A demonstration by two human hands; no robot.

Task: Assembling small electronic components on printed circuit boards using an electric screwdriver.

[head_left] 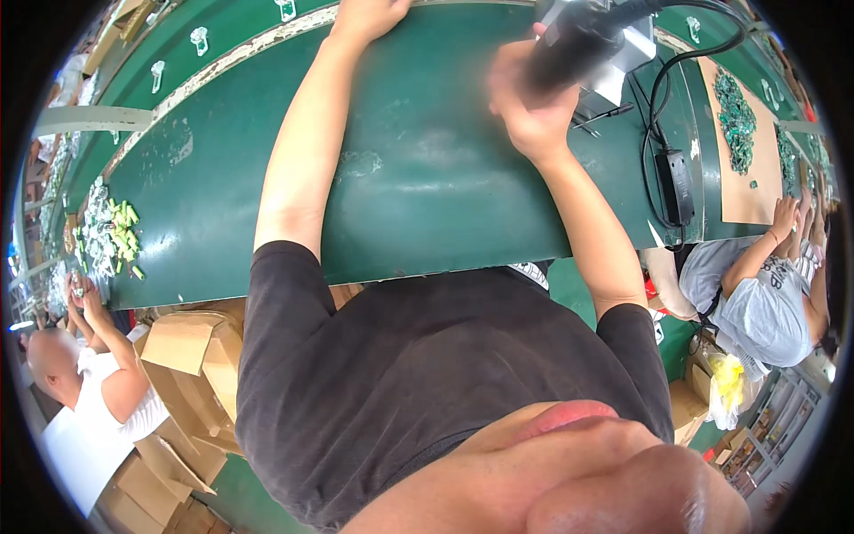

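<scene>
Workbench [427,222], green and glossy with pale scuffs, spans the centre of my head view. I observe the two hands well apart.

Left hand [369,13]: at the upper edge of the view, near the worn pale rail [240,60], partly cut off. I cannot tell whether its fingers are closed on anything.

Right hand [544,120]: at the black cylinder [576,49], which overlaps it from my viewpoint. Blur and overlap obscure the fingers; I cannot tell whether they grip the cylinder or stand loose behind it.

Cylinder position: right of centre, near the upper edge, tilted, in front of a grey boxy device [636,44]. A black cable [744,32] loops to its right; a black power adapter [674,187] lies toward the bench's near edge. Near the right hand I note a thin black-handled tool [607,116].

Further right, a brown sheet [747,206] bears green pieces [734,120]. At far left, yellow-green pieces [123,233] lie beside clear pieces [96,222]. Beyond the rail I see clear plastic parts [199,40], spaced apart. One co-worker in white [116,396] sits at left, beside cardboard boxes [182,343]; another in grey [765,311] is at right.
</scene>
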